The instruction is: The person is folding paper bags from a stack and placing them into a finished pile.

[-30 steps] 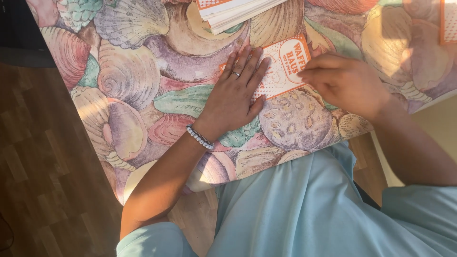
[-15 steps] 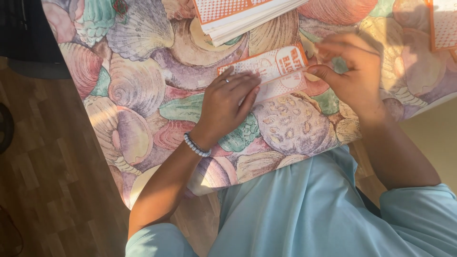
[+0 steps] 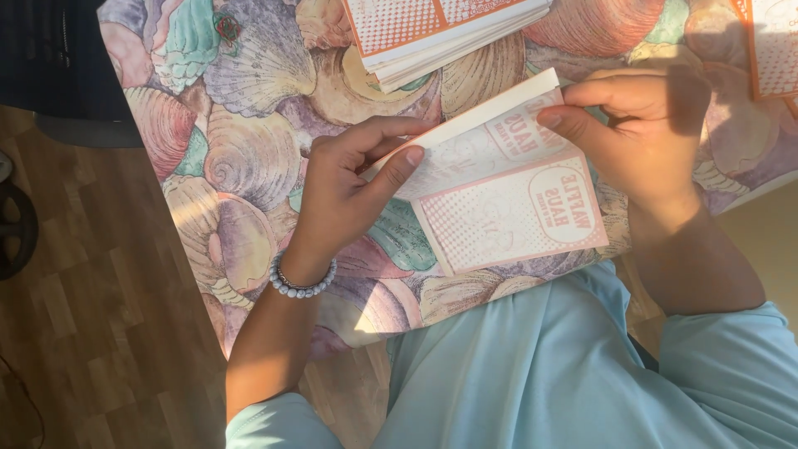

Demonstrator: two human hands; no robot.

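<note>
A flat cardboard blank [image 3: 507, 208], white with an orange dotted print and round stamps, is lifted off the shell-patterned tablecloth [image 3: 249, 141] near the table's front edge. My left hand [image 3: 353, 187], with a beaded bracelet on the wrist, pinches the blank's left end between thumb and fingers. My right hand [image 3: 648, 133] grips the blank's upper right part, fingers curled over the folded flap. The upper panel is bent up along a crease.
A stack of the same orange-printed cardboard blanks [image 3: 440, 33] lies at the table's far edge. More printed card [image 3: 773, 46] sits at the top right. Wooden floor [image 3: 91, 333] and a dark object [image 3: 50, 66] are to the left. My light blue clothing fills the bottom.
The blank lay flat under my left palm a second ago. Both hands have since lifted it and bent its upper panel up along a crease.
</note>
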